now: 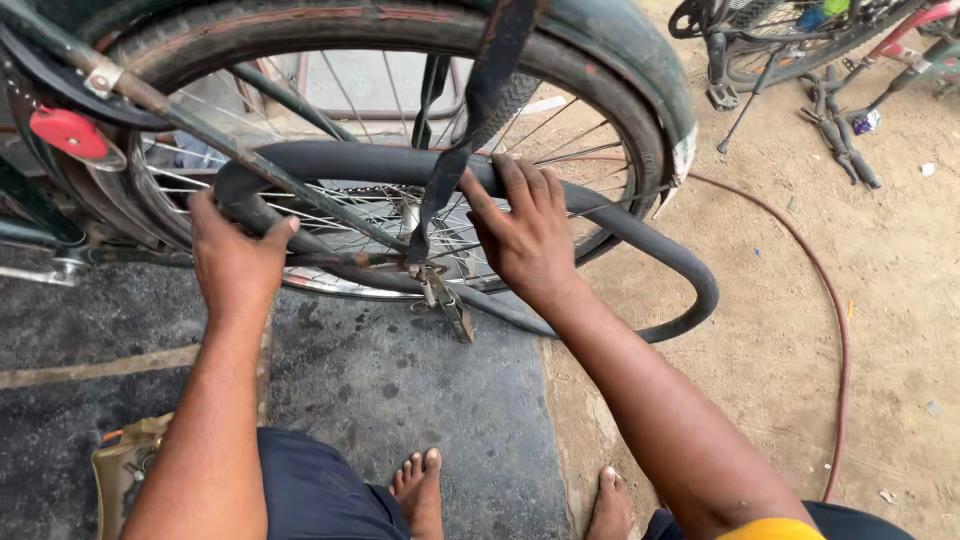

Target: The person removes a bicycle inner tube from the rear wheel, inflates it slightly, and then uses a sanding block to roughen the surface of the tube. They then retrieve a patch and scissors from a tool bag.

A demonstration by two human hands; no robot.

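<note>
Sandy ground runs along the right, and a dark mat covers the floor under a bicycle whose rear wheel fills the top of the view. A black inner tube hangs out of the wheel, looping down past the mat's right edge onto the sand. The left hand is clenched around the tube's left end, thumb on top, beside the wheel's rim. The right hand presses flat against the tube near its middle, fingers spread over it rather than closed. A red reflector sits at the upper left. A thin reddish hose curves across the sand, and 2 bare feet rest at the mat's lower edge.
</note>
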